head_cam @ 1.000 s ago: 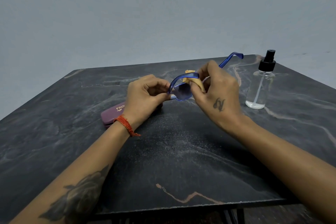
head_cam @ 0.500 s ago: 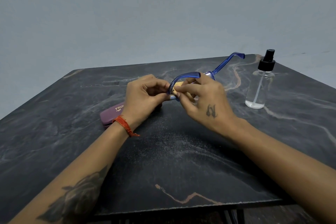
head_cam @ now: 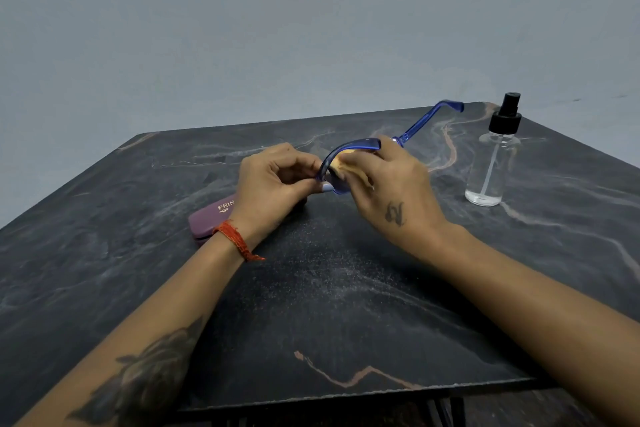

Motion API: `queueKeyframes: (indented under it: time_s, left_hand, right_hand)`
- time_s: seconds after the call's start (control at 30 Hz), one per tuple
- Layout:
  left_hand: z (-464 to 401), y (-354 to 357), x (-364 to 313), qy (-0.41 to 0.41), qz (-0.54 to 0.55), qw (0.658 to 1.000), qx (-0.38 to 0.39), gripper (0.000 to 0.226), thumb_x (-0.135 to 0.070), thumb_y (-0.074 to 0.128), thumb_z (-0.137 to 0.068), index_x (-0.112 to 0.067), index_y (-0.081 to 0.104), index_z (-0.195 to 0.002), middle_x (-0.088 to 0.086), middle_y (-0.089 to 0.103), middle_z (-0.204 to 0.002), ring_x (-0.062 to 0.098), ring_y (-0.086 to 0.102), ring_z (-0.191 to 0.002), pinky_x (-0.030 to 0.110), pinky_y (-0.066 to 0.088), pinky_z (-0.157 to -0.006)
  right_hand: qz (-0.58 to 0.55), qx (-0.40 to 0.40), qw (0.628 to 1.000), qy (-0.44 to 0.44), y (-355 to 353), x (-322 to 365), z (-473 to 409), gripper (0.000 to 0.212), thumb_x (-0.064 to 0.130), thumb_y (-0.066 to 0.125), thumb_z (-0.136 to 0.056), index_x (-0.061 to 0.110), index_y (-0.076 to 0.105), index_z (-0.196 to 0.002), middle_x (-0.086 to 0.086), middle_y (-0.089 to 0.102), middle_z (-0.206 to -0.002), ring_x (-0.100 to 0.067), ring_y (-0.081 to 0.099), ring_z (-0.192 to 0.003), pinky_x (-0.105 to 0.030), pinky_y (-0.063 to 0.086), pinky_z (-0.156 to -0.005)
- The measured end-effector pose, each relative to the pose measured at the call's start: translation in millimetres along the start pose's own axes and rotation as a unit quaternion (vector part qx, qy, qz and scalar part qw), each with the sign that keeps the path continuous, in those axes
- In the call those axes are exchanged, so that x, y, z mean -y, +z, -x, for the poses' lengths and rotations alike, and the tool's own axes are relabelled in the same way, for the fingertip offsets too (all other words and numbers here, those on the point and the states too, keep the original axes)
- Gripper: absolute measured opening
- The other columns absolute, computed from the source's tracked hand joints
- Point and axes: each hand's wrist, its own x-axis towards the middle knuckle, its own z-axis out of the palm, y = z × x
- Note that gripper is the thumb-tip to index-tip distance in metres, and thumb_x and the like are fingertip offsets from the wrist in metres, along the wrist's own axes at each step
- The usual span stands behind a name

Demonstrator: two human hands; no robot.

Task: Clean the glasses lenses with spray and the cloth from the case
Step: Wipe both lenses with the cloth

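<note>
Blue-framed glasses (head_cam: 356, 143) are held above the middle of the dark marble table (head_cam: 329, 305), one temple arm pointing up to the right. My left hand (head_cam: 277, 180) pinches the frame's left end. My right hand (head_cam: 384, 184) pinches a small tan cloth (head_cam: 341, 165) against a lens; most of the cloth and the lens are hidden by the fingers. A clear spray bottle (head_cam: 493, 163) with a black pump top stands to the right, a little liquid at its bottom. The maroon glasses case (head_cam: 214, 218) lies shut under my left wrist, partly hidden.
The table's front edge (head_cam: 346, 395) runs near the bottom of the view, with dark legs below it. A plain grey wall stands behind the table.
My right hand has slid the cloth across the lens, down towards the frame's left and back up a little. The left hand and the glasses have stayed almost still.
</note>
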Motion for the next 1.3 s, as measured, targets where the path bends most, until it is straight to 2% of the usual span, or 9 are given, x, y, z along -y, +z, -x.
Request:
queueKeyframes:
  time_s: [0.17, 0.33, 0.47, 0.67, 0.83, 0.93, 1.07, 1.17, 1.3]
  left_hand:
    - [0.3, -2.6, -2.9, 0.005, -0.003, 1.000, -0.003, 0.025, -0.011, 0.078, -0.062, -0.018, 0.070, -0.085, -0.005, 0.062, -0.072, 0.006, 0.059, -0.067, 0.022, 0.052, -0.063]
    - [0.2, -0.7, -0.9, 0.015, -0.023, 1.000, -0.006, 0.021, -0.014, 0.073, -0.061, -0.014, 0.071, -0.082, -0.010, 0.058, -0.068, -0.005, 0.054, -0.063, 0.009, 0.041, -0.061]
    - [0.6, -0.2, 0.8, 0.014, -0.023, 1.000, -0.004, 0.022, -0.010, 0.072, -0.062, -0.021, 0.069, -0.081, -0.011, 0.059, -0.069, -0.002, 0.056, -0.063, 0.013, 0.045, -0.060]
    - [0.0, -0.4, -0.2, 0.009, -0.022, 1.000, -0.008, 0.023, -0.011, 0.071, -0.062, -0.016, 0.071, -0.084, -0.007, 0.058, -0.067, -0.003, 0.054, -0.062, 0.012, 0.044, -0.060]
    - [0.4, -0.6, -1.0, 0.012, -0.017, 1.000, -0.009, 0.024, -0.009, 0.073, -0.062, -0.015, 0.071, -0.086, -0.006, 0.060, -0.069, -0.002, 0.056, -0.064, 0.015, 0.047, -0.061]
    - [0.3, -1.4, 0.7, 0.003, -0.015, 1.000, -0.013, 0.026, -0.005, 0.077, -0.062, -0.017, 0.071, -0.084, -0.006, 0.061, -0.070, 0.001, 0.057, -0.065, 0.018, 0.049, -0.063]
    - [-0.5, -3.7, -0.1, -0.004, -0.007, 1.000, -0.008, 0.026, -0.001, 0.078, -0.065, -0.014, 0.070, -0.086, -0.002, 0.063, -0.074, 0.006, 0.060, -0.069, 0.019, 0.052, -0.066]
    - [-0.6, -3.2, -1.0, -0.010, -0.005, 1.000, -0.006, 0.025, -0.002, 0.079, -0.065, -0.016, 0.070, -0.084, -0.006, 0.061, -0.072, 0.006, 0.060, -0.067, 0.023, 0.053, -0.064]
    - [-0.3, -2.6, -1.2, -0.037, 0.038, 0.999, -0.002, 0.024, -0.003, 0.079, -0.063, -0.020, 0.070, -0.079, -0.012, 0.063, -0.070, 0.017, 0.063, -0.069, 0.035, 0.057, -0.063]
  right_hand:
    - [-0.055, 0.036, 0.998, -0.014, 0.5, 3.2, 1.6, 0.022, 0.007, 0.069, -0.074, 0.008, 0.074, -0.095, -0.009, 0.065, -0.090, -0.018, 0.060, -0.065, -0.019, 0.045, -0.062]
    - [-0.052, 0.050, 0.997, 0.000, -5.8, 1.4, -1.7, 0.014, 0.007, 0.073, -0.065, 0.011, 0.075, -0.078, 0.004, 0.057, -0.074, -0.007, 0.044, -0.058, -0.008, 0.029, -0.054]
    - [-0.014, 0.018, 1.000, 0.004, -6.2, 2.1, 0.0, 0.004, 0.001, 0.070, -0.063, 0.004, 0.068, -0.064, -0.005, 0.058, -0.067, -0.021, 0.051, -0.053, -0.027, 0.044, -0.045]
    - [0.069, 0.010, 0.998, -0.001, -3.9, -2.1, -0.6, 0.007, 0.009, 0.069, -0.074, 0.006, 0.073, -0.079, -0.008, 0.052, -0.068, -0.022, 0.048, -0.055, -0.022, 0.037, -0.046]
    - [0.005, 0.028, 1.000, -0.010, -2.4, 2.6, 0.1, 0.036, 0.029, 0.045, -0.088, 0.004, 0.071, -0.086, -0.009, 0.052, -0.075, -0.018, 0.045, -0.057, -0.024, 0.040, -0.048]
    - [-0.030, 0.046, 0.998, -0.024, -0.3, 2.4, 2.2, 0.019, 0.014, 0.063, -0.081, 0.008, 0.071, -0.098, -0.012, 0.058, -0.084, -0.024, 0.056, -0.067, -0.024, 0.044, -0.056]
    - [-0.034, 0.083, 0.996, -0.030, -0.3, -1.5, 2.0, 0.036, 0.010, 0.082, -0.065, 0.007, 0.068, -0.098, -0.009, 0.059, -0.093, -0.015, 0.053, -0.070, -0.021, 0.038, -0.062]
    - [0.015, 0.066, 0.996, -0.062, -2.3, -3.8, 0.6, 0.033, 0.009, 0.084, -0.063, 0.004, 0.068, -0.091, -0.010, 0.062, -0.092, -0.024, 0.058, -0.073, -0.021, 0.036, -0.063]
    - [0.045, 0.045, 0.992, -0.110, -0.8, -7.6, 1.1, 0.023, 0.010, 0.081, -0.069, 0.000, 0.067, -0.085, -0.013, 0.063, -0.084, -0.031, 0.057, -0.070, -0.031, 0.047, -0.056]
